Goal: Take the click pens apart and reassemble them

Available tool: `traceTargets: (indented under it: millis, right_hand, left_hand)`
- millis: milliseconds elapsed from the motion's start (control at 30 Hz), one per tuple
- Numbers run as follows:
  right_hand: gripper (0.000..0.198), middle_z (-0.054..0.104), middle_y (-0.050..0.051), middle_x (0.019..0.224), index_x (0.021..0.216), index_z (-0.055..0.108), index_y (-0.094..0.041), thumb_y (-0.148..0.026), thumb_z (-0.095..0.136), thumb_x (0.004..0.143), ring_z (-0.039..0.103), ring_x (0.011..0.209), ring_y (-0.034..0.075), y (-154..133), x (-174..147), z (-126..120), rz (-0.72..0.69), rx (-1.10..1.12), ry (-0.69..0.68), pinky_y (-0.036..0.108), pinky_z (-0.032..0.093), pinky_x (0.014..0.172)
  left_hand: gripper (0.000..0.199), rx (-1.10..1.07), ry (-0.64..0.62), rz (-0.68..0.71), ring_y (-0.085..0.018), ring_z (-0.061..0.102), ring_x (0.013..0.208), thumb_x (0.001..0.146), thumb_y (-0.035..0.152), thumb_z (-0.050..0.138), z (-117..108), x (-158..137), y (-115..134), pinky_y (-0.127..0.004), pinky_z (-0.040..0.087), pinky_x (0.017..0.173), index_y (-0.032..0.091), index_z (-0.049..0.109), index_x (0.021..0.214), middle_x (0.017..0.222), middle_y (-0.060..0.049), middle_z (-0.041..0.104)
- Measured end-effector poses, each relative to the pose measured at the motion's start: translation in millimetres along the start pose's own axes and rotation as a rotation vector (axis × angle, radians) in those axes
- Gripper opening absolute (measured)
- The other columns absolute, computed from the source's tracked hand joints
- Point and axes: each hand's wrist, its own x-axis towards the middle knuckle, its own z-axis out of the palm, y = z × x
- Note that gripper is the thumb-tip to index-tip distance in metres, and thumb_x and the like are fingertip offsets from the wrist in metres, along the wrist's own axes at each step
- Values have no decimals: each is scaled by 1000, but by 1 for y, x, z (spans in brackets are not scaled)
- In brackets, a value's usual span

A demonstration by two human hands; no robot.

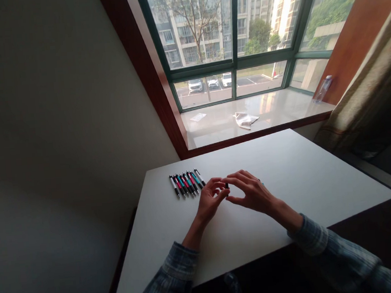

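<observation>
**Light pinch best kept on small black part (227, 187)**

The part is held by the left hand (211, 200) over the tabletop (286, 170), near the row of pens (185, 183). The right hand (250, 189) is curved close; whether it is closed on the part cannot be told. One end should be steadied while the other is handled gently.

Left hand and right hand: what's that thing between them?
A small dark piece is between the left hand and right hand, in the head view.

Clear bottle (323, 89) and white cloth or paper (246, 120) on the windowsill (215, 133), curtain (369, 65) alongside.
</observation>
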Motion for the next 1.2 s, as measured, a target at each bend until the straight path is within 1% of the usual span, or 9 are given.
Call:
traceTargets:
  millis: [133,267,433,533,633,800,900,1033,1200]
  right_hand:
    - [57,68,10,132,143,55,-28,-29,77,90,61,119,31,22,-5,-12,57,16,-13,51,56,98]
    - [17,76,7,104,109,75,-26,-25,74,92,64,103,30,58,-18,-34,196,-84,-67,50,57,87]
    - [9,78,7,91,98,79,-24,-25,78,89,64,91,29,79,-32,-32,266,-120,-224,44,55,79]
    - [5,78,7,83,92,80,-23,-24,76,90,65,84,26,80,-30,-26,295,-77,-217,40,55,73]
    - [11,79,5,85,92,80,-24,-32,73,92,67,80,24,76,-17,-23,341,42,-92,39,56,72]
    - [30,81,7,98,102,79,-22,-48,77,86,76,89,24,63,10,-10,461,556,120,39,62,84]
    - [33,81,7,99,100,80,-22,-48,82,80,77,93,26,55,15,8,504,745,153,40,63,89]
    - [30,81,7,96,96,80,-22,-47,83,79,77,90,25,51,10,24,531,773,164,40,63,86]
    - [28,81,7,96,97,81,-22,-45,83,80,77,88,24,50,7,27,524,830,114,38,63,84]
  left_hand:
    - [24,66,77,3,-20,68,80,84,42,77,-2,2,-2,-34,53,72,20,70,91,91,-5,73]
    - [15,277,207,62,-21,65,83,85,37,75,-6,3,-6,-36,49,77,24,74,91,92,-3,76]
    - [10,391,209,128,-23,66,90,86,31,73,-6,1,-7,-38,49,82,25,75,94,98,-4,77]
    - [9,418,199,158,-23,65,91,86,27,73,-6,0,-7,-39,49,84,24,74,94,96,-4,76]
    - [8,457,258,215,-23,65,92,87,25,73,-6,0,-5,-39,50,85,23,74,94,95,-4,75]
    - [7,578,362,362,-23,65,97,90,24,72,-9,0,2,-40,49,92,23,75,96,95,-4,75]
    - [8,600,367,407,-23,65,96,90,25,73,-10,0,4,-40,50,91,24,76,97,95,-4,75]
    - [8,621,340,424,-24,64,97,90,24,74,-9,0,4,-40,49,92,25,76,97,94,-3,76]
    - [6,653,307,422,-23,63,95,90,25,75,-7,0,4,-40,48,92,24,76,95,93,-3,75]
